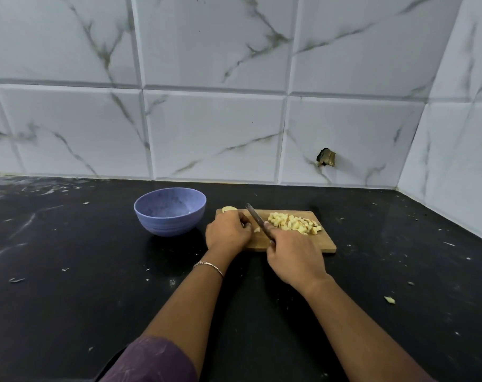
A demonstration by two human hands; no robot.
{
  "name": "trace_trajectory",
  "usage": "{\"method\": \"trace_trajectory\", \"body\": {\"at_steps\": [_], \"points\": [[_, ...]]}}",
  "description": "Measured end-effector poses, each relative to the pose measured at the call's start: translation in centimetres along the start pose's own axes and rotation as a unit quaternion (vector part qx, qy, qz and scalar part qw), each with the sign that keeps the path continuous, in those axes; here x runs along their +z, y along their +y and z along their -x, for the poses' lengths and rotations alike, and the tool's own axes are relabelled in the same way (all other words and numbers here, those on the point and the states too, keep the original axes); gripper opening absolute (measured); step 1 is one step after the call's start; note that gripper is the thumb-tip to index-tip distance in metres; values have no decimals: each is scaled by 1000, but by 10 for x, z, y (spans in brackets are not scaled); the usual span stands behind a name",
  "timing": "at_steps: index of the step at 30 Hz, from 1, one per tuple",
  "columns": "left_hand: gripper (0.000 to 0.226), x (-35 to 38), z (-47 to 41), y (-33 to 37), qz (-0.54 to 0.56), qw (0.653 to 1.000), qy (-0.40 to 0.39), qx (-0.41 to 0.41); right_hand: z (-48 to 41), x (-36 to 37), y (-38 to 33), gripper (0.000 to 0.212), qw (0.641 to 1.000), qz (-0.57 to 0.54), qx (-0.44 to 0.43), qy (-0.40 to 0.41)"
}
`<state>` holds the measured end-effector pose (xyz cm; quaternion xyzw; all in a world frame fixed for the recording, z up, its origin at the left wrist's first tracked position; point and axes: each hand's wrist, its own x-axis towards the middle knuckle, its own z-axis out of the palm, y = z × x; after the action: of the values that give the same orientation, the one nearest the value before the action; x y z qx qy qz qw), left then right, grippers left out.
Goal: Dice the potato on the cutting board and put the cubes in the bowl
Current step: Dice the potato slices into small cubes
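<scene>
Beyond the right grip [292, 257], potato cubes [295, 223] lie heaped.

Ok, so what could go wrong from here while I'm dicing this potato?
The left hand curls close beside the knife blade, so a slip could nick a fingertip. The diced pile lies near the cutting board's right edge. Cubes could tumble onto the counter, where a pale stray scrap already lies.

We see a black counter [69, 299] bearing a purple bowl [168, 226] just beside a wooden cutting board [313, 243]; a pale scrap [389, 299] lies well right
</scene>
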<state>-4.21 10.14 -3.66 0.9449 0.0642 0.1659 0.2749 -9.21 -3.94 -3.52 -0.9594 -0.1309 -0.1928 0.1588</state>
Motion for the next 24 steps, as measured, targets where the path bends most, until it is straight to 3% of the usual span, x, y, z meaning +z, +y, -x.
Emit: {"method": "trace_trajectory", "body": {"at_steps": [24], "points": [[22,-4,9,11,-26,999,-16,27,-1,3,-5,58,998,31,-29,-36]]}}
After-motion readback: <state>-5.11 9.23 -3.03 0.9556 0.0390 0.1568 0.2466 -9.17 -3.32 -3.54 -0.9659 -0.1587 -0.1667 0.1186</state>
